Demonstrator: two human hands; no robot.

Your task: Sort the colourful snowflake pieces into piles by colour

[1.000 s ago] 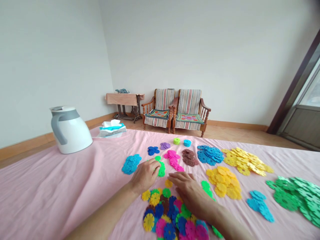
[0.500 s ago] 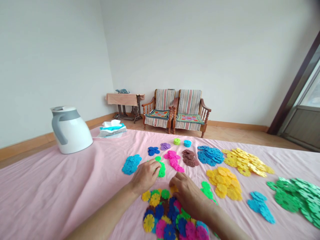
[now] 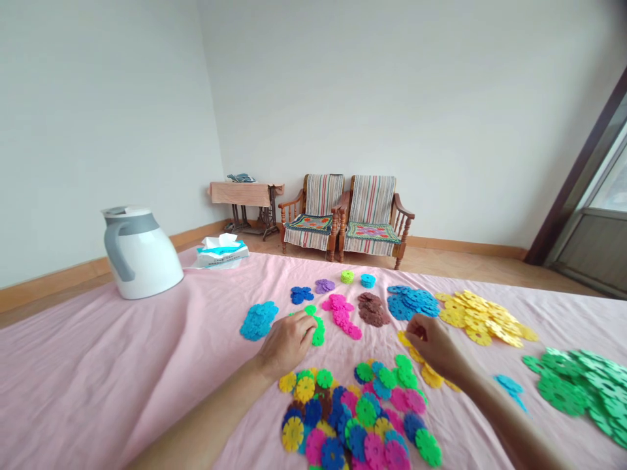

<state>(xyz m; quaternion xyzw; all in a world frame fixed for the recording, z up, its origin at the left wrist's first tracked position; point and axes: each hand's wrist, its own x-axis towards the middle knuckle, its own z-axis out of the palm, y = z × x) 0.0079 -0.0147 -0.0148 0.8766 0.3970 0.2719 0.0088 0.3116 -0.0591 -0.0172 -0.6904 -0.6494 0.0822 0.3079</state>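
in the head view, the left hand (image 3: 289, 339) rests with curled fingers against a small group of light-green discs (image 3: 318, 333), hiding part of it; whether a disc is pinched inside cannot be told. the right hand (image 3: 431, 338) is bent over a golden-yellow pile (image 3: 431, 375), thumb and fingers drawn in; what, if anything, it grips cannot be told either. a mixed heap of notched discs (image 3: 366, 412) lies on the pink cloth (image 3: 122, 365) between the forearms. brown discs (image 3: 372, 309) and a blue pile (image 3: 413, 302) lie farther off. the discs look like thin, stiff plastic: likely light, hard to break and rather slippery, so overlapping ones may slide apart. the notched rim should give thumb and forefinger the surest hold.
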